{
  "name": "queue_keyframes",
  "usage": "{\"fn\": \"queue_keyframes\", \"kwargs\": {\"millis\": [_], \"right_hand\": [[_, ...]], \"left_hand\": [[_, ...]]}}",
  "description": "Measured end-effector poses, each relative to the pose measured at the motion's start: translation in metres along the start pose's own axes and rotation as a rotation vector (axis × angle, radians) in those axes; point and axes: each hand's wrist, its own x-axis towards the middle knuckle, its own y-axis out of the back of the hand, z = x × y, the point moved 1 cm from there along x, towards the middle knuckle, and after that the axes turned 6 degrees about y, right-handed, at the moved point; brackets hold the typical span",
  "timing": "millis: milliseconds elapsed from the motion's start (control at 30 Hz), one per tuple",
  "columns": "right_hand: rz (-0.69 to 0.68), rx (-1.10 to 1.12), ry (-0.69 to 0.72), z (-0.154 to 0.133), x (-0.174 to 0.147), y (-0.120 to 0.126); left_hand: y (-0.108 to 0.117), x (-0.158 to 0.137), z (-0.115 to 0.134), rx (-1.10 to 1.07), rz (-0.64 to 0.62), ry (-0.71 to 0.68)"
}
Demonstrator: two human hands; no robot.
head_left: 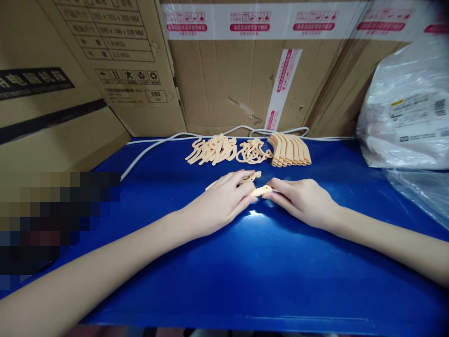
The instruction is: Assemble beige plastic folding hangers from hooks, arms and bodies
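My left hand [224, 196] is closed around a cream plastic piece [261, 191] whose flat end, with a small hole, sticks out past the fingertips. Above it, the tip of another cream part [257, 176] shows by the left index finger; most of it is hidden under the hand, so I cannot tell if the two are joined. My right hand [305, 199] pinches at the holed end from the other side, thumb and fingers together. Anything small between those fingertips is hidden. Both hands are just over the blue table [252, 271].
Behind the hands lie a pile of wavy cream parts [214, 150], a heap of thin curved hooks [252, 151] and a neat row of curved cream handles [290, 150]. A white cable [157, 141] runs behind them. Cardboard boxes [224, 84] and a plastic-wrapped package [407, 112] border the table.
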Motion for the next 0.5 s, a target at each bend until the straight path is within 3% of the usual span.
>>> {"fn": "queue_keyframes", "kwargs": {"millis": [500], "right_hand": [[-0.029, 0.025, -0.063, -0.0012, 0.001, 0.0002]], "left_hand": [[0.0007, 0.0002, 0.003, -0.072, 0.003, 0.043]]}}
